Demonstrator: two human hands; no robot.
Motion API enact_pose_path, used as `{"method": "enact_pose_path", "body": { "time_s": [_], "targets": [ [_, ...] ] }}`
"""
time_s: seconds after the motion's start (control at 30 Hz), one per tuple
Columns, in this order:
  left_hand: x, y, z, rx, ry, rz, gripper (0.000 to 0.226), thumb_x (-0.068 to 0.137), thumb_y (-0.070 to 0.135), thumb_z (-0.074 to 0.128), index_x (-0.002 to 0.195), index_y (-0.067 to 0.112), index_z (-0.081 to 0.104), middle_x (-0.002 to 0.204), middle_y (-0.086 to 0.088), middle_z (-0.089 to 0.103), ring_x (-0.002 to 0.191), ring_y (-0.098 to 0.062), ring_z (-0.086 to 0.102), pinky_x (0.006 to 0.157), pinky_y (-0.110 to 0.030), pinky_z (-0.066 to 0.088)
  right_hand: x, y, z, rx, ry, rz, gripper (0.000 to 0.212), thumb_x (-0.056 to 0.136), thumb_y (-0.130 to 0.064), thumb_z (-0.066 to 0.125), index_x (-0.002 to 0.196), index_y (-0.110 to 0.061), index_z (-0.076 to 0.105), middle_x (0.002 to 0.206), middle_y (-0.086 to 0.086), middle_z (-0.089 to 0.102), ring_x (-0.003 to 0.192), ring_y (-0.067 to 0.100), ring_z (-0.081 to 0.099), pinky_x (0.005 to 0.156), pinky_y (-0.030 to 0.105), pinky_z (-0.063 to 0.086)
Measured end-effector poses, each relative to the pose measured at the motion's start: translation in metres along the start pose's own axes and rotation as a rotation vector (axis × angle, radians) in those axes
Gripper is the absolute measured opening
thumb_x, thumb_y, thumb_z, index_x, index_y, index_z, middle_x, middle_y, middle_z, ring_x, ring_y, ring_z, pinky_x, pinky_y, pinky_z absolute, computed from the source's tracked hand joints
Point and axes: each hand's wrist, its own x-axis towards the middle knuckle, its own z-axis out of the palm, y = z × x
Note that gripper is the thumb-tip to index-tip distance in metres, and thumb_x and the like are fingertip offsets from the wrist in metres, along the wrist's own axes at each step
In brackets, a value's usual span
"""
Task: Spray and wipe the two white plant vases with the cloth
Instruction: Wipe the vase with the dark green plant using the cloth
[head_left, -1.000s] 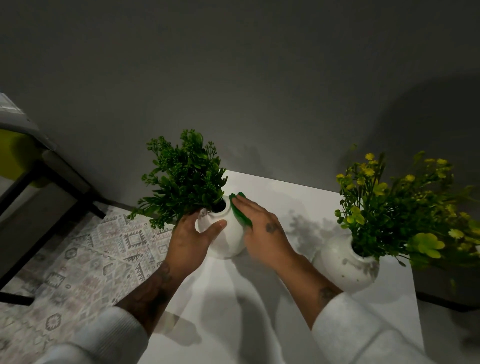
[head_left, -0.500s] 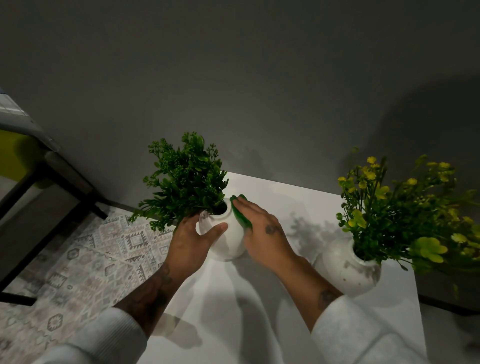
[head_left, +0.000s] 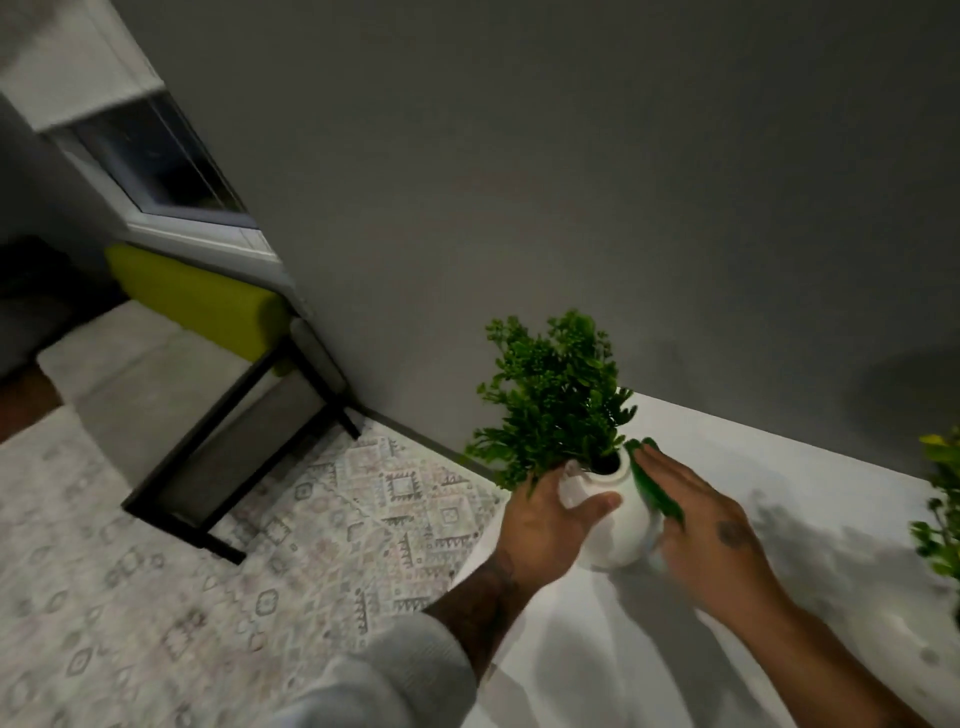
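Grey wall (head_left: 519, 182), patterned rug (head_left: 234, 571)

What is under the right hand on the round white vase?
A green cloth, pressed against the round white vase's side by the right hand. Only a strip beside the fingers shows; the hand covers the rest.

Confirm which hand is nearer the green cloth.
Right. The right hand lies flat on the green cloth, pressing it against the round white vase; the left hand holds the vase's opposite side, clear of the cloth.
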Motion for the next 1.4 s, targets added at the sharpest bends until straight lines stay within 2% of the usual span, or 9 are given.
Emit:
{"method": "enact_pose_path", "body": {
  "time_s": [0.1, 0.33, 0.47, 0.6, 0.73, 0.9, 1.07, 1.3, 1.4],
  "targets": [
    [0.001, 0.001, -0.001, -0.003, 0.011, 0.015, 0.048, 0.075, 0.046, 0.076, 0.115, 0.022, 0.065, 0.121, 0.007, 0.063, 0.115, -0.012, 0.054, 0.103, -0.031, 0.040, -0.004, -0.008, 0.000, -0.036, 0.001, 0.016, 0.066, 0.079, 0.021, 0.053, 0.137, -0.009, 0.052, 0.148, 0.004, 0.043, 0.138, 0.018, 0.041, 0.116, 0.039, 0.032],
    [0.003, -0.004, 0.001, 0.017, 0.076, 0.111, 0.040, 0.072, 0.045, 0.078, 0.106, 0.028, 0.067, 0.106, 0.018, 0.060, 0.105, -0.006, 0.053, 0.086, -0.014, 0.034, -0.032, -0.011, 0.001, -0.049, 0.001, 0.020, 0.072, 0.078, 0.018, 0.047, 0.142, -0.015, 0.047, 0.152, -0.003, 0.038, 0.142, 0.008, 0.031, 0.119, 0.028, 0.023],
    [0.005, -0.005, -0.002, 0.035, 0.062, 0.107, 0.043, 0.071, 0.047, 0.078, 0.109, 0.031, 0.065, 0.102, 0.021, 0.055, 0.101, -0.003, 0.050, 0.087, -0.019, 0.035, -0.003, -0.009, 0.000, -0.079, 0.004, 0.050, 0.062, 0.087, 0.013, 0.048, 0.142, -0.015, 0.048, 0.151, -0.002, 0.039, 0.141, 0.009, 0.034, 0.118, 0.028, 0.025],
    [0.003, -0.004, -0.003, 0.006, 0.060, 0.141, 0.033, 0.071, 0.041, 0.080, 0.098, 0.038, 0.062, 0.091, 0.034, 0.052, 0.089, 0.023, 0.047, 0.072, 0.004, 0.032, -0.009, -0.013, 0.006, -0.115, 0.025, 0.025, 0.063, 0.086, 0.014, 0.049, 0.143, -0.013, 0.046, 0.151, -0.007, 0.036, 0.142, 0.009, 0.031, 0.119, 0.026, 0.021],
    [0.003, -0.003, -0.002, -0.034, 0.064, 0.157, 0.030, 0.072, 0.035, 0.081, 0.096, 0.036, 0.063, 0.089, 0.033, 0.053, 0.087, 0.030, 0.043, 0.069, 0.008, 0.030, -0.036, -0.011, 0.009, -0.090, 0.021, 0.030, 0.070, 0.082, 0.014, 0.047, 0.145, -0.017, 0.043, 0.153, -0.012, 0.030, 0.143, 0.006, 0.026, 0.117, 0.015, 0.014],
    [0.005, -0.005, 0.000, -0.027, 0.075, 0.162, 0.030, 0.071, 0.037, 0.081, 0.095, 0.035, 0.063, 0.089, 0.032, 0.054, 0.089, 0.029, 0.045, 0.071, 0.007, 0.032, -0.018, -0.010, 0.004, -0.099, 0.018, 0.044, 0.066, 0.084, 0.014, 0.046, 0.143, -0.014, 0.046, 0.152, -0.003, 0.038, 0.142, 0.009, 0.031, 0.117, 0.018, 0.018],
    [0.008, -0.006, 0.000, -0.001, 0.046, 0.136, 0.039, 0.072, 0.042, 0.079, 0.107, 0.028, 0.068, 0.098, 0.025, 0.060, 0.092, 0.007, 0.052, 0.080, -0.009, 0.039, -0.005, -0.014, 0.006, -0.107, 0.051, 0.075, 0.060, 0.089, 0.011, 0.049, 0.143, -0.014, 0.045, 0.152, -0.002, 0.038, 0.142, 0.010, 0.031, 0.117, 0.014, 0.014],
    [0.005, -0.004, 0.001, 0.000, 0.083, 0.144, 0.036, 0.073, 0.039, 0.079, 0.105, 0.029, 0.066, 0.090, 0.030, 0.053, 0.085, 0.016, 0.049, 0.069, 0.000, 0.034, -0.045, -0.017, 0.016, -0.044, 0.083, 0.070, 0.066, 0.084, 0.014, 0.048, 0.142, -0.017, 0.047, 0.151, -0.009, 0.036, 0.141, 0.007, 0.027, 0.114, 0.008, 0.009],
    [0.006, -0.004, 0.001, 0.006, 0.084, 0.117, 0.042, 0.072, 0.041, 0.079, 0.110, 0.028, 0.066, 0.093, 0.026, 0.053, 0.086, 0.005, 0.051, 0.076, -0.014, 0.037, -0.025, -0.015, 0.009, -0.063, 0.061, 0.059, 0.065, 0.085, 0.015, 0.046, 0.142, -0.015, 0.047, 0.151, -0.007, 0.037, 0.141, 0.005, 0.030, 0.116, 0.013, 0.014]
  ]
}}
